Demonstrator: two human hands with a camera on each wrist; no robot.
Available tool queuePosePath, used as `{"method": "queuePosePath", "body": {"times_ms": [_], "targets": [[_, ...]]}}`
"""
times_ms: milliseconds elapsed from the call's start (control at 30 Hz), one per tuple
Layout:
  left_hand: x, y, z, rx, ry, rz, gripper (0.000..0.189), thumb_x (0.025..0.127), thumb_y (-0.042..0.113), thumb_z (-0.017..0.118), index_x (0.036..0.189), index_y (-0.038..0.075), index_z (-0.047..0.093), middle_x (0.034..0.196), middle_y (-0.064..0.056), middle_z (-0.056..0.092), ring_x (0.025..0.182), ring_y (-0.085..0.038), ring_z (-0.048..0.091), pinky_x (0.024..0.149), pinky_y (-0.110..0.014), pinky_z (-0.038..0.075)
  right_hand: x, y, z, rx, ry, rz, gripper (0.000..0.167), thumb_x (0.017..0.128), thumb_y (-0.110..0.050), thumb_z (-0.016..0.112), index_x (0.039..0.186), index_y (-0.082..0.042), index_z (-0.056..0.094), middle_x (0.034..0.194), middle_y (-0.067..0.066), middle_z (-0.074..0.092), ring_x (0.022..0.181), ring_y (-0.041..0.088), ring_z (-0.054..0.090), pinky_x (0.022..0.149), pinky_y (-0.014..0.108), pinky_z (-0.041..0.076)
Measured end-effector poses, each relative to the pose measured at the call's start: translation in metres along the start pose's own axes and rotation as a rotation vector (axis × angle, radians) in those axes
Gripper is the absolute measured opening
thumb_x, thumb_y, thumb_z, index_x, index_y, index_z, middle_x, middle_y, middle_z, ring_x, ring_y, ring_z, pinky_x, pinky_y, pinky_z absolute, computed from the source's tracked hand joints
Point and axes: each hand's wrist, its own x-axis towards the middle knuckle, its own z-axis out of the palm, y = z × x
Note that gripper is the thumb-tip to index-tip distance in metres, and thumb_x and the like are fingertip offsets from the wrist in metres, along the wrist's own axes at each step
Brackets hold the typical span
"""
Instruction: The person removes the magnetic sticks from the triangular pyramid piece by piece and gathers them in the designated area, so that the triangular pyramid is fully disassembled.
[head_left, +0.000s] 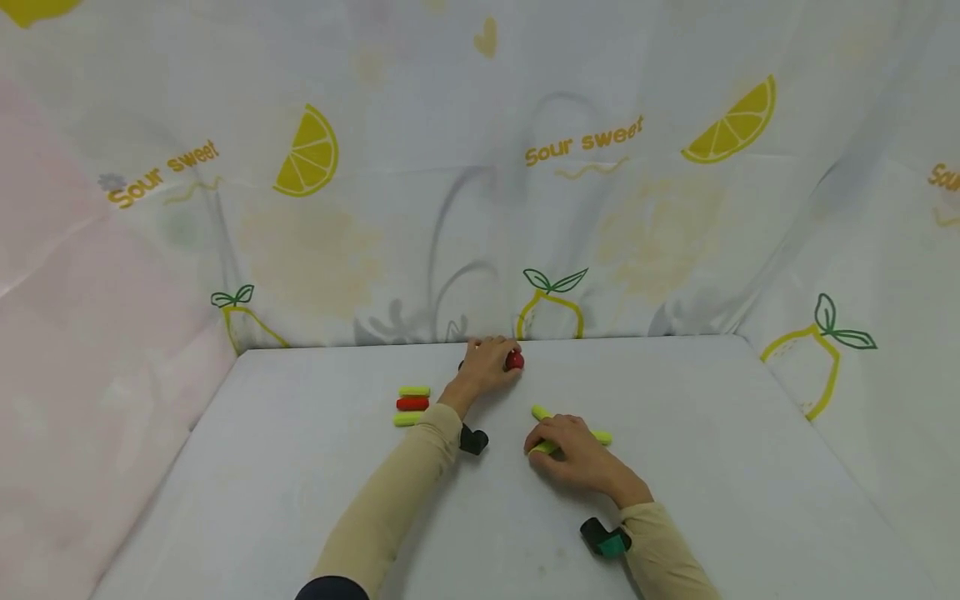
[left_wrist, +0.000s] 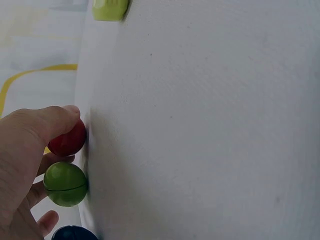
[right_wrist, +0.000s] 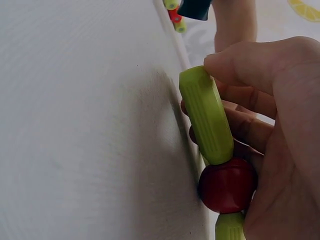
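Note:
At the table's back edge my left hand point(head_left: 487, 362) pinches a red ball point(left_wrist: 69, 139) between thumb and fingers. A green ball point(left_wrist: 66, 185) with a seam line sits beside it, close to the other fingers, and part of a dark blue ball point(left_wrist: 75, 233) shows past that. Nearer the front, my right hand point(head_left: 573, 450) holds a ribbed yellow-green stick point(right_wrist: 206, 115), thumb on its end and fingers curled behind. That stick meets another red ball point(right_wrist: 228, 185), from which a second yellow-green stick point(right_wrist: 230, 227) extends. In the head view the right hand hides this ball.
Left of the left forearm lie two yellow-green sticks point(head_left: 414, 391) with a red stick point(head_left: 412, 404) between them. The white table point(head_left: 300, 492) ends at a hanging cloth point(head_left: 420, 217) printed with lemons. Each wrist carries a dark camera point(head_left: 600, 537).

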Motion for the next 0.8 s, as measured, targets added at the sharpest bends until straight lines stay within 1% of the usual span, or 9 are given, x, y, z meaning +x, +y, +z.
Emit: {"method": "queuePosePath", "body": {"times_ms": [133, 267, 333, 400, 500, 567, 633, 700, 800], "targets": [[-0.004, 0.002, 0.0, -0.011, 0.004, 0.009, 0.043, 0.088, 0.033, 0.065, 0.127, 0.018, 0.054, 0.127, -0.006, 0.057, 0.118, -0.025, 0.051, 0.103, -0.052, 0.025, 0.0, -0.002, 0.0, 0.029, 0.003, -0.014, 0.009, 0.088, -0.018, 0.065, 0.096, -0.022, 0.065, 0.094, -0.016, 0.064, 0.095, 0.007, 0.055, 0.1, 0.05, 0.032], [-0.006, 0.004, -0.001, 0.008, 0.006, 0.001, 0.05, 0.088, 0.035, 0.065, 0.133, 0.021, 0.05, 0.136, -0.005, 0.049, 0.129, -0.026, 0.043, 0.109, -0.057, 0.016, 0.0, -0.002, -0.001, 0.053, 0.027, -0.045, 0.009, 0.087, -0.016, 0.066, 0.096, -0.019, 0.065, 0.095, -0.013, 0.065, 0.095, 0.008, 0.056, 0.1, 0.053, 0.031], [-0.008, 0.006, -0.003, 0.016, 0.028, 0.004, 0.051, 0.088, 0.036, 0.065, 0.134, 0.021, 0.049, 0.139, -0.004, 0.045, 0.132, -0.025, 0.039, 0.11, -0.058, 0.013, 0.0, -0.002, -0.001, 0.06, 0.049, -0.053, 0.009, 0.087, -0.015, 0.066, 0.096, -0.018, 0.065, 0.095, -0.012, 0.065, 0.095, 0.009, 0.056, 0.099, 0.051, 0.032], [-0.011, 0.009, -0.005, 0.013, 0.069, 0.02, 0.052, 0.088, 0.035, 0.065, 0.135, 0.021, 0.048, 0.14, -0.004, 0.044, 0.133, -0.025, 0.037, 0.11, -0.058, 0.011, 0.001, -0.001, -0.001, 0.068, 0.081, -0.067, 0.011, 0.087, -0.014, 0.066, 0.097, -0.016, 0.065, 0.095, -0.009, 0.065, 0.094, 0.008, 0.057, 0.097, 0.047, 0.034], [-0.018, 0.016, -0.008, -0.002, 0.144, 0.06, 0.05, 0.088, 0.031, 0.066, 0.134, 0.02, 0.049, 0.14, -0.004, 0.044, 0.133, -0.026, 0.038, 0.11, -0.06, 0.012, 0.002, 0.002, -0.002, 0.078, 0.14, -0.101, 0.013, 0.088, -0.01, 0.065, 0.101, -0.011, 0.064, 0.095, -0.004, 0.066, 0.085, 0.007, 0.055, 0.085, 0.035, 0.041], [-0.023, 0.02, -0.008, -0.013, 0.188, 0.091, 0.047, 0.088, 0.028, 0.066, 0.131, 0.021, 0.05, 0.138, -0.004, 0.046, 0.131, -0.025, 0.039, 0.109, -0.059, 0.013, 0.004, 0.005, -0.003, 0.084, 0.176, -0.116, 0.016, 0.088, -0.007, 0.063, 0.104, -0.008, 0.063, 0.094, 0.0, 0.066, 0.079, 0.005, 0.053, 0.075, 0.028, 0.042], [-0.029, 0.023, -0.007, -0.015, 0.219, 0.121, 0.043, 0.088, 0.027, 0.066, 0.129, 0.022, 0.052, 0.136, -0.003, 0.048, 0.129, -0.024, 0.042, 0.108, -0.058, 0.016, 0.004, 0.007, -0.004, 0.095, 0.2, -0.117, 0.018, 0.088, -0.003, 0.062, 0.106, -0.005, 0.063, 0.094, 0.004, 0.067, 0.076, 0.005, 0.051, 0.069, 0.023, 0.043], [-0.036, 0.025, -0.004, -0.026, 0.222, 0.143, 0.04, 0.089, 0.027, 0.065, 0.127, 0.023, 0.053, 0.134, -0.001, 0.049, 0.127, -0.021, 0.044, 0.108, -0.056, 0.019, 0.004, 0.008, -0.006, 0.108, 0.209, -0.096, 0.018, 0.088, -0.001, 0.061, 0.106, -0.004, 0.063, 0.095, 0.005, 0.067, 0.076, 0.005, 0.052, 0.068, 0.021, 0.045], [-0.045, 0.026, 0.001, -0.046, 0.213, 0.17, 0.036, 0.089, 0.026, 0.065, 0.124, 0.024, 0.056, 0.128, 0.0, 0.053, 0.122, -0.019, 0.048, 0.106, -0.053, 0.025, 0.003, 0.008, -0.008, 0.124, 0.205, -0.058, 0.018, 0.088, 0.0, 0.061, 0.105, -0.004, 0.062, 0.096, 0.006, 0.066, 0.083, 0.009, 0.056, 0.071, 0.023, 0.049]]}}
